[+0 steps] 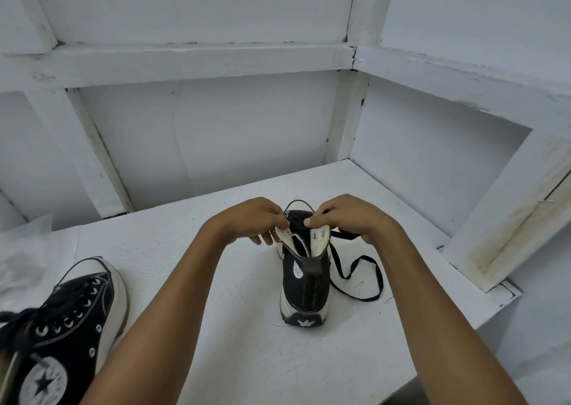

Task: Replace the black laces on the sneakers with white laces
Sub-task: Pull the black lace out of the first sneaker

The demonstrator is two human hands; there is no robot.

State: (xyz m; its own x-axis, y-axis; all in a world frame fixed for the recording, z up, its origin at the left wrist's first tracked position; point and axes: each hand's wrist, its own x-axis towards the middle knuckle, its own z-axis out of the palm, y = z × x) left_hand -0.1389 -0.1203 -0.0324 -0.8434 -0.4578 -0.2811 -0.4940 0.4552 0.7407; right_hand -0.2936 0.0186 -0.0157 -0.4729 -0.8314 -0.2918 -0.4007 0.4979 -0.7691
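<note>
A black high-top sneaker (304,284) stands upright in the middle of the white table, heel towards me, its collar flaps spread open. My left hand (256,219) pinches the black lace at the left flap near the top eyelets. My right hand (346,219) pinches the lace at the right flap. The loosened black lace (358,276) trails in a loop on the table to the right of the shoe. A second black sneaker (68,318), still laced in black, lies at the lower left, toe pointing away.
The white table (234,327) ends at a front-right edge. White crumpled paper or plastic (27,256) lies at the far left. White framed walls enclose the back, and a white slanted board (506,219) leans at the right.
</note>
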